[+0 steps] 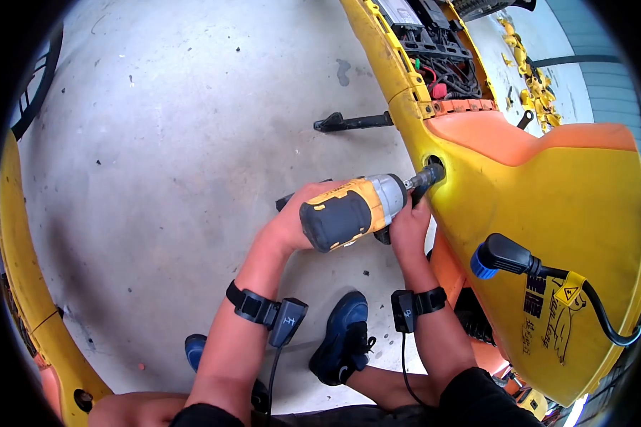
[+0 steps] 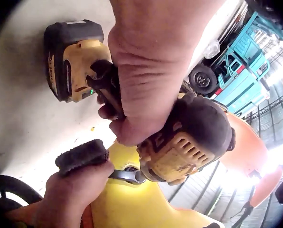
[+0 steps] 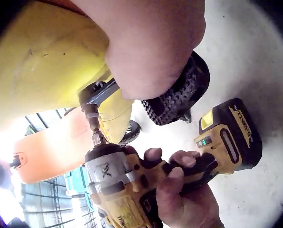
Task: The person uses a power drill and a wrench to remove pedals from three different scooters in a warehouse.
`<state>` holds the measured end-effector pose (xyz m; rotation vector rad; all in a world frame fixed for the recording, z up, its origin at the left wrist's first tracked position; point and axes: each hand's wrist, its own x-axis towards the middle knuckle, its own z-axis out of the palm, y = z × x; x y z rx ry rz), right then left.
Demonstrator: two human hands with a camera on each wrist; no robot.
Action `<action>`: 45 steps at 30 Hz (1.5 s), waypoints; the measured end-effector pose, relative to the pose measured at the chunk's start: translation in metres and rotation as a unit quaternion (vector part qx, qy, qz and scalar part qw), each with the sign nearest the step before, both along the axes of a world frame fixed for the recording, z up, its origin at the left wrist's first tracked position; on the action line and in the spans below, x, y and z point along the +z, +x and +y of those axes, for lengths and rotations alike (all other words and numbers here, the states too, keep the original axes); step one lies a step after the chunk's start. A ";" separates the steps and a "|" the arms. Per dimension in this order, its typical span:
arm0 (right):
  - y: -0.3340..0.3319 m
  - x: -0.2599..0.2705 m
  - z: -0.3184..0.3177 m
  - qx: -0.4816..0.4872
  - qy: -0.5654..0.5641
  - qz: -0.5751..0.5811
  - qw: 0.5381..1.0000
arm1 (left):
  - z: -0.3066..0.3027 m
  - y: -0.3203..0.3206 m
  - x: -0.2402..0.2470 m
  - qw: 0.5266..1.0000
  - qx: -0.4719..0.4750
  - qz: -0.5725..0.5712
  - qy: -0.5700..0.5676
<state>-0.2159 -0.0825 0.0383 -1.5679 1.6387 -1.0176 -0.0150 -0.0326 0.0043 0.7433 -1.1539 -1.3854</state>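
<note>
In the head view my left hand (image 1: 289, 217) grips the handle of a yellow and black cordless impact driver (image 1: 356, 212). A socket (image 1: 430, 174) on its nose sits at a round hole in the yellow body panel (image 1: 520, 188), with yellow light around the hole. My right hand (image 1: 410, 226) holds a dark crank arm, its fingers wrapped near the pedal end. In the right wrist view the crank arm (image 3: 106, 92) runs to the socket, its round end against it. A black ridged pedal (image 2: 82, 156) sticks out beside the right hand. The driver's battery (image 3: 243, 135) points away from the panel.
A black plug (image 1: 507, 255) with a blue cap and cable hangs over the panel. Behind it lies an opened bay of wiring (image 1: 449, 75). A black bar (image 1: 356, 122) juts from the frame. Another yellow body (image 1: 23, 228) stands left. My shoe (image 1: 342, 334) is below.
</note>
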 end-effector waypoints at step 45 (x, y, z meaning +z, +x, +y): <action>0.005 0.004 -0.001 -0.011 0.005 0.009 1.000 | -0.002 -0.002 -0.016 0.963 0.133 -0.117 -0.204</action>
